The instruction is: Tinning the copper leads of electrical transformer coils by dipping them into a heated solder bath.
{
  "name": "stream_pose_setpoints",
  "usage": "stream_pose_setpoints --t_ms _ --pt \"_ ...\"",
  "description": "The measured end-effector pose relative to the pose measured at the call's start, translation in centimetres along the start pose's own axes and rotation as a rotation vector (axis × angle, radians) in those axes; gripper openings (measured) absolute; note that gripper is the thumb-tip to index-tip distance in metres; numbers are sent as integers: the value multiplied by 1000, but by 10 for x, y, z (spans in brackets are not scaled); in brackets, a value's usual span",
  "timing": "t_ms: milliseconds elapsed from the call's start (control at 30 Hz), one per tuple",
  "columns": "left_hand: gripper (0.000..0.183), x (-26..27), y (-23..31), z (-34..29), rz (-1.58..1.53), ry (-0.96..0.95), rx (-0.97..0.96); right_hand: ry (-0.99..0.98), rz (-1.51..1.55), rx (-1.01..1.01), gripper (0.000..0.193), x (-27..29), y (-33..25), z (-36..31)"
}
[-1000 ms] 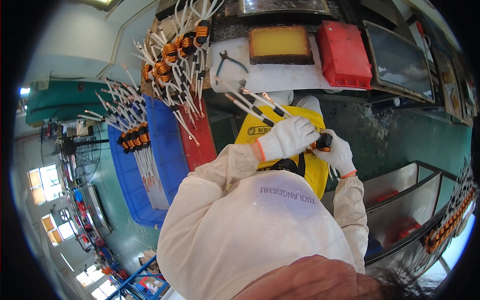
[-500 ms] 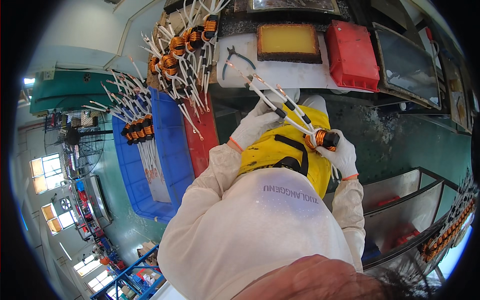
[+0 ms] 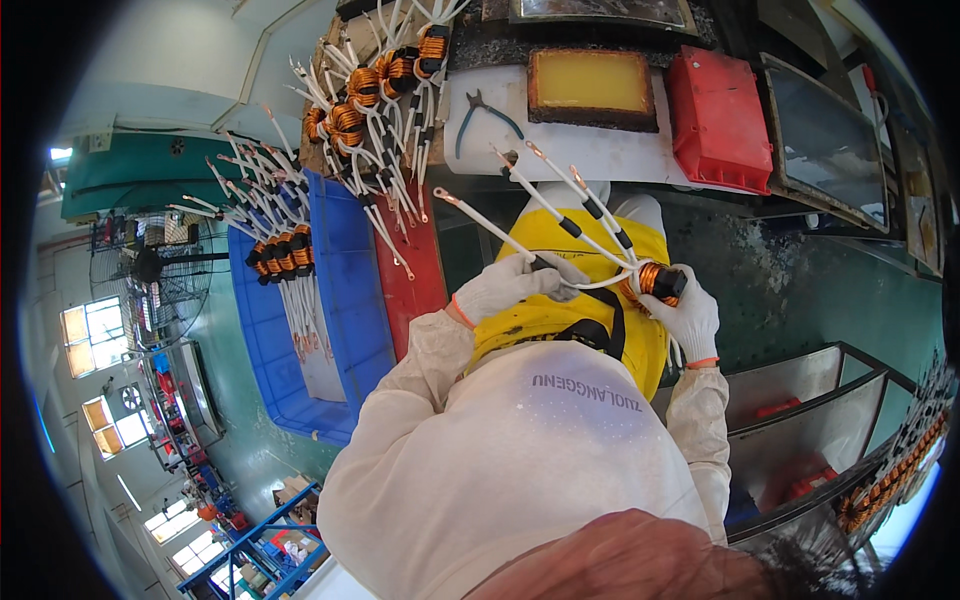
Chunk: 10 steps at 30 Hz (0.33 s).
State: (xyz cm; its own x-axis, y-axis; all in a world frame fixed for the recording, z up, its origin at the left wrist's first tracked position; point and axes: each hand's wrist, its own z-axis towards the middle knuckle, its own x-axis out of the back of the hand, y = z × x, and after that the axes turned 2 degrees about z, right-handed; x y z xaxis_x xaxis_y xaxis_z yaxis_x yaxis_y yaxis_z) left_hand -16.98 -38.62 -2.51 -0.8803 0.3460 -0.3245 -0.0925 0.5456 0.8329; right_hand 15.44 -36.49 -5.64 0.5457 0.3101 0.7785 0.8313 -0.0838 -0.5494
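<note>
Right hand (image 3: 688, 318) wraps the copper coil (image 3: 658, 281) at the chest; left hand (image 3: 512, 285) pinches a white lead (image 3: 500, 232); best drawn straight, coil held steady, leads untangled

Factory workshop: copper coils (image 3: 365, 95) with white leads, blue crates (image 3: 345, 300), pliers (image 3: 485, 115) on bench.

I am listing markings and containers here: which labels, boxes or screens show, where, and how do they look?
Printed line: grey lettering across the white garment's chest, upside down in view.
Red box: rectangular, lidded, upper right on the bench.
Blue crate: long, open, at left, holding copper coils with white leads.
No screens visible.
</note>
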Motion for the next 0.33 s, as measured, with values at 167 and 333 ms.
stream_pose_setpoints --t_ms 167,333 --pt "31 2 15 2 45 43 -31 7 10 26 67 -3 7 1" --pt "38 38 -42 47 -393 154 -44 -20 44 25 67 1 6 1"
